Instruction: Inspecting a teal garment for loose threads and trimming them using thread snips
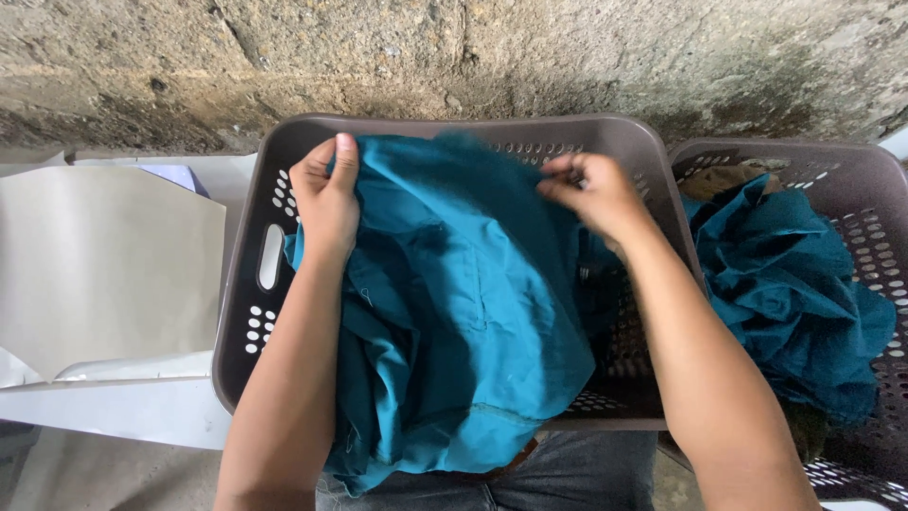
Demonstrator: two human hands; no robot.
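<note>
A teal cloth garment [473,303] lies spread over a grey plastic laundry basket [248,312] on my lap, its lower edge hanging over the near rim. My left hand [326,199] grips the garment's upper left edge near the basket's far left corner. My right hand [591,189] pinches the cloth's upper right edge near the far rim; the fingers look slightly blurred.
A second grey perforated basket [875,189] stands at the right with more crumpled teal cloth [794,293] in it. Pale sheets of paper or card [104,265] lie at the left. A rough concrete wall [454,57] runs behind both baskets.
</note>
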